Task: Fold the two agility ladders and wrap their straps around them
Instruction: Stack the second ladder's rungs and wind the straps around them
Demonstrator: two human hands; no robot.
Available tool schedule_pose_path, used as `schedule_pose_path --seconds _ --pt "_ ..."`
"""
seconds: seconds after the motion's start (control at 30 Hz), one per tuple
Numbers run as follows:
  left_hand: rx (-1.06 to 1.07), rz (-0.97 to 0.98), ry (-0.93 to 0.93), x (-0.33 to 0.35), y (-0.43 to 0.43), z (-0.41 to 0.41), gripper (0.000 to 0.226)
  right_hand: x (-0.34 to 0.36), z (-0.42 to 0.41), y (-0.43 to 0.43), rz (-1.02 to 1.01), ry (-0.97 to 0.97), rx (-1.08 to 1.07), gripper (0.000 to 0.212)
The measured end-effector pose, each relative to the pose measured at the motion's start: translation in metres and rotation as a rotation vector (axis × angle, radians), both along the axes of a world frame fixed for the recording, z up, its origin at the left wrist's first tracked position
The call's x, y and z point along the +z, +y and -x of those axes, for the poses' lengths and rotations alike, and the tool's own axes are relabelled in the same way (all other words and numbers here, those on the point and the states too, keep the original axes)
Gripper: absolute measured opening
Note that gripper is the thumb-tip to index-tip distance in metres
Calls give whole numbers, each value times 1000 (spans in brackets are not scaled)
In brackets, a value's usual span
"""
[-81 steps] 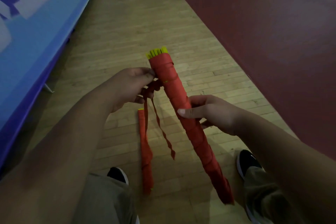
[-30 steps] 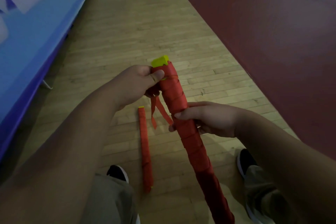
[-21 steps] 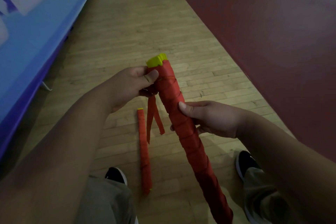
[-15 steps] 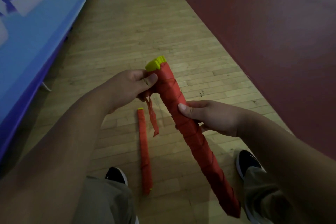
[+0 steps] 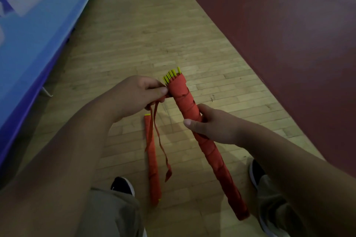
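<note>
**Current state.** The held ladder (image 5: 215, 157) is a red-wrapped bundle on a slant, its yellow rung ends (image 5: 170, 75) uppermost, just beyond the left hand (image 5: 137, 95). The right hand (image 5: 211, 124) is clamped round the middle of the bundle, thumb across the front. The left hand pinches the strap (image 5: 158, 137) where it leaves the top turn. The hands are apart, with the upper part of the bundle between them.

**Change.** Half a second ago the loose tail under the left hand was short. It now hangs far lower, ending beside the lower half of the second ladder (image 5: 152, 161), which lies wrapped on the wooden floor (image 5: 134, 44) below the left hand. The rung ends, then one yellow block, now show as separate tips, so the bundle has turned in the right hand.

**Meaning.** The longer tail suggests that slack was let out, not wound on. The top turn is probably not yet secured, and the tail has yet to be wound or tucked.
</note>
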State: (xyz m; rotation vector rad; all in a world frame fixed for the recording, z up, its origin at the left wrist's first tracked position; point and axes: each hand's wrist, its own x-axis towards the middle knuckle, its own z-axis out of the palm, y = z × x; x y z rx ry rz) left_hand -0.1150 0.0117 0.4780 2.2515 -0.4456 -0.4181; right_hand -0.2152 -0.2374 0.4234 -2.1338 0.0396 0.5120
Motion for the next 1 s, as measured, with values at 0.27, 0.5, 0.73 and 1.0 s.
schedule_pose_path --seconds 0.27,0.5,0.73,1.0 --pt "282 -6 -143 -3 -49 30 69 -12 0 15 -34 -77 -128 44" --pt "353 136 -97 -2 -51 20 73 -9 0 28 -74 -106 -228 43" --pt "347 358 27 -1 -36 7 61 5 -8 20 -179 17 -172 56" --pt "156 578 144 0 -12 -5 62 26 -2 5 -330 101 59 30"
